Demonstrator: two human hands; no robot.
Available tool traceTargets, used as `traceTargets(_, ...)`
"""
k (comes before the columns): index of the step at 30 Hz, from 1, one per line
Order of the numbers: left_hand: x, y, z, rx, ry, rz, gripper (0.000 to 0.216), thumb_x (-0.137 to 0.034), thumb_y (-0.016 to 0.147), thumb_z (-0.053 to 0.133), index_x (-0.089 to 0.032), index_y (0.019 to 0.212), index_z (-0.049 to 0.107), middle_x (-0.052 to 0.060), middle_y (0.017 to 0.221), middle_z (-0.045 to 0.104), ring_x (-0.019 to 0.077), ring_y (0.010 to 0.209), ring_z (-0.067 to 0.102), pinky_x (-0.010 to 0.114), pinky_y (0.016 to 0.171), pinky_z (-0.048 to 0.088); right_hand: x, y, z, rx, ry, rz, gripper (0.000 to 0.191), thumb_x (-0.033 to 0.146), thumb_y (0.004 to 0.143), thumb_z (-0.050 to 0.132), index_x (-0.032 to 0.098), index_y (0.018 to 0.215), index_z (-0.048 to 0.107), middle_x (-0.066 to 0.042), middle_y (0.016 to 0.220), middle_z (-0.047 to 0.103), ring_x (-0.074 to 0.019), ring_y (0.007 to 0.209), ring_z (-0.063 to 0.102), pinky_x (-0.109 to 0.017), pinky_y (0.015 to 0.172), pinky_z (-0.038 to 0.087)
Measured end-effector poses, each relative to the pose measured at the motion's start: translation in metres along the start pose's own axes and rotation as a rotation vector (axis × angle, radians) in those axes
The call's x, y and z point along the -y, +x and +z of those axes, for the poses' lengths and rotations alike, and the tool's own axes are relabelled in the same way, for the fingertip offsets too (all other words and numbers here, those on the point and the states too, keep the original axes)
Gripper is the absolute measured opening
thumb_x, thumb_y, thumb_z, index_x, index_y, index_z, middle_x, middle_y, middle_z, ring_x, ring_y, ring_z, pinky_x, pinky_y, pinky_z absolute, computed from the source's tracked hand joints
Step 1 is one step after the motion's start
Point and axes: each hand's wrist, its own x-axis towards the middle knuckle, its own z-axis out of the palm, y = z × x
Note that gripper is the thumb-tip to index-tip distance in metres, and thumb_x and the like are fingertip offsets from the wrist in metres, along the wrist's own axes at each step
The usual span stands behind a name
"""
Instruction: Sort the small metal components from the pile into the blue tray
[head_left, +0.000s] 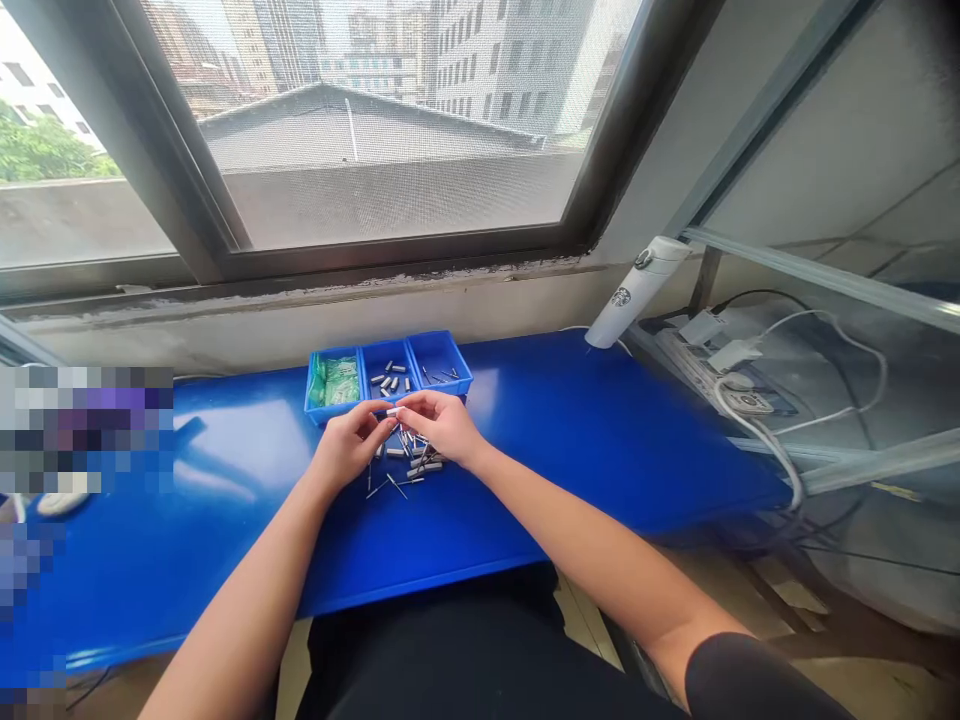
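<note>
My left hand (351, 440) and my right hand (444, 428) meet fingertip to fingertip over the middle of the table. Pinched between them is a small pale cylinder (394, 411), its ends partly covered by my fingers. Below lies a loose pile of metal pins (396, 486) and short silver cylinders (425, 467), several of each, partly hidden by my hands. Just beyond stands a blue three-compartment bin (309, 400). Its left part holds green-tinted clear plastic bags (340, 380), the middle one several silver cylinders (387, 383), and the right one a few thin pins (441, 376).
A white flask (637, 295) stands at the back right of the blue table (570, 440). Beyond it are a power strip (705, 365) and white cables (877, 365) beside a metal frame. A blurred-out area covers the far left. A window (390, 200) is behind.
</note>
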Motion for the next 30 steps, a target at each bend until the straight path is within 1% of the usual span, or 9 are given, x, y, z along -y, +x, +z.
traceTargets(2, 0.0017, -0.0003, 0.0009, -0.008, -0.019, 0.0, 0.029, -0.038, 0.09, 0.061, -0.017, 0.11, 0.065, -0.006, 0.056, 0.051, 0.0068, 0.046, 0.042, 0.018, 0.047, 0.035, 0.0007, 0.0004, -0.0004, -0.007, 0.0, 0.012, 0.037, 0.047, 0.068, 0.079, 0.016, 0.088, 0.069, -0.004, 0.076, 0.072, -0.0149, 0.068, 0.066, -0.03, 0.067, 0.056)
traceTargets(6, 0.0032, 0.0, 0.001, -0.015, -0.008, -0.001, 0.027, -0.039, 0.091, 0.06, -0.016, 0.104, 0.066, -0.006, 0.055, 0.05, 0.0069, 0.047, 0.042, 0.019, 0.048, 0.036, 0.0015, -0.0002, -0.0006, -0.001, -0.017, 0.014, 0.037, 0.046, 0.069, 0.078, 0.016, 0.088, 0.069, -0.004, 0.077, 0.072, -0.0159, 0.071, 0.067, -0.031, 0.069, 0.056)
traceTargets(10, 0.0026, 0.0006, -0.0004, -0.008, 0.016, -0.006, 0.028, -0.04, 0.092, 0.057, -0.016, 0.1, 0.067, -0.004, 0.057, 0.055, 0.0081, 0.047, 0.044, 0.02, 0.049, 0.038, 0.0026, -0.0013, -0.0003, 0.017, -0.012, -0.001, 0.037, 0.046, 0.069, 0.078, 0.017, 0.09, 0.069, -0.004, 0.08, 0.073, -0.0166, 0.074, 0.069, -0.032, 0.072, 0.056)
traceTargets(14, 0.0017, 0.0009, -0.0019, 0.014, 0.037, 0.002, 0.03, -0.04, 0.095, 0.052, -0.016, 0.094, 0.069, -0.001, 0.063, 0.062, 0.0103, 0.053, 0.052, 0.02, 0.051, 0.04, 0.0024, -0.0016, 0.0005, 0.012, -0.003, -0.004, 0.037, 0.045, 0.067, 0.079, 0.017, 0.088, 0.069, -0.004, 0.078, 0.072, -0.0154, 0.071, 0.068, -0.03, 0.069, 0.056)
traceTargets(16, 0.0008, 0.0011, -0.0023, 0.016, 0.042, 0.01, 0.031, -0.04, 0.096, 0.05, -0.016, 0.09, 0.069, 0.0, 0.065, 0.063, 0.0105, 0.055, 0.053, 0.021, 0.051, 0.041, 0.0018, -0.0015, 0.0007, 0.011, -0.01, -0.01, 0.037, 0.045, 0.067, 0.08, 0.017, 0.088, 0.07, -0.003, 0.076, 0.072, -0.0148, 0.069, 0.067, -0.029, 0.067, 0.055)
traceTargets(18, 0.0001, 0.0009, -0.002, 0.007, 0.032, 0.011, 0.029, -0.04, 0.094, 0.053, -0.016, 0.094, 0.069, -0.001, 0.062, 0.06, 0.0096, 0.052, 0.05, 0.02, 0.05, 0.04, 0.0012, -0.0012, 0.0007, 0.008, -0.007, -0.019, 0.037, 0.046, 0.067, 0.079, 0.017, 0.088, 0.07, -0.003, 0.077, 0.072, -0.0148, 0.069, 0.067, -0.029, 0.067, 0.055)
traceTargets(22, 0.0013, 0.0001, 0.0007, -0.013, -0.018, 0.016, 0.032, -0.039, 0.09, 0.061, -0.018, 0.113, 0.064, -0.006, 0.056, 0.052, 0.0071, 0.046, 0.043, 0.018, 0.047, 0.037, 0.0003, 0.0001, -0.0001, -0.015, 0.007, -0.018, 0.039, 0.049, 0.067, 0.079, 0.017, 0.088, 0.07, -0.003, 0.076, 0.072, -0.0148, 0.068, 0.067, -0.029, 0.066, 0.056)
traceTargets(26, 0.0047, 0.0001, 0.0022, -0.031, -0.018, 0.02, 0.026, -0.038, 0.091, 0.059, -0.018, 0.106, 0.066, -0.007, 0.056, 0.05, 0.0067, 0.046, 0.042, 0.018, 0.047, 0.036, -0.0002, 0.0003, -0.0004, -0.013, -0.005, -0.004, 0.038, 0.048, 0.067, 0.079, 0.017, 0.087, 0.07, -0.003, 0.074, 0.071, -0.0139, 0.067, 0.066, -0.028, 0.064, 0.055)
traceTargets(30, 0.0056, 0.0009, 0.0011, -0.016, 0.014, -0.002, 0.025, -0.039, 0.093, 0.057, -0.017, 0.101, 0.066, -0.004, 0.059, 0.056, 0.0085, 0.049, 0.047, 0.02, 0.05, 0.039, 0.0005, -0.0016, 0.0001, 0.004, -0.018, -0.014, 0.037, 0.047, 0.069, 0.078, 0.017, 0.089, 0.069, -0.004, 0.077, 0.072, -0.0149, 0.069, 0.067, -0.029, 0.067, 0.055)
